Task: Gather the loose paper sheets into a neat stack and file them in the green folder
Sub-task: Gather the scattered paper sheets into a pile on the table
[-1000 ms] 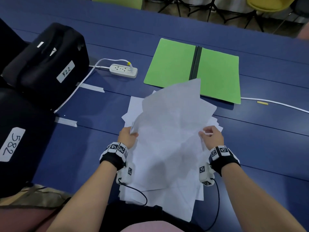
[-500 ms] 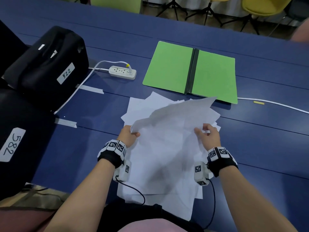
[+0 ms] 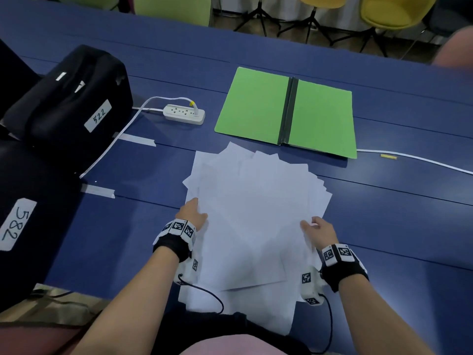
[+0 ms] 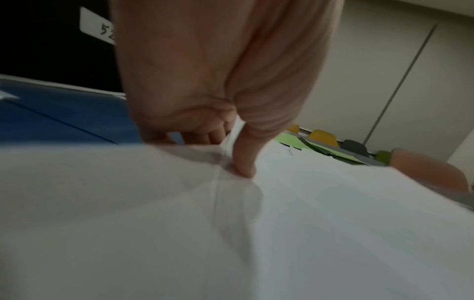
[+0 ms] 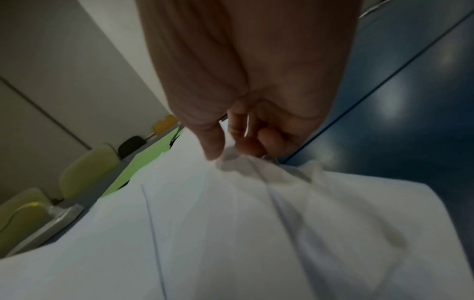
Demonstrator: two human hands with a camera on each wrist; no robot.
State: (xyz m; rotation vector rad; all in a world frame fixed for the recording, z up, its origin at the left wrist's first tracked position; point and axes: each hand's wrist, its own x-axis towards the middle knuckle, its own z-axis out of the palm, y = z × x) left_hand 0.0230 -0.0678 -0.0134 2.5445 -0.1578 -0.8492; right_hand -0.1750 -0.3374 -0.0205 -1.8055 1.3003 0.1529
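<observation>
Now the fanned pile of loose white paper sheets (image 3: 256, 213) is being pinched at both edges — left hand (image 3: 191, 213), right hand (image 3: 318, 230) — near the open green card folder (image 3: 286, 111).

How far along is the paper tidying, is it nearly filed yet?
Early days. Done: the green folder lies open, nothing in it. In hand: the left hand and right hand grip opposite edges of the paper sheets, which are in one pile but fanned crookedly. Left: squaring the stack and putting it in the folder.
</observation>
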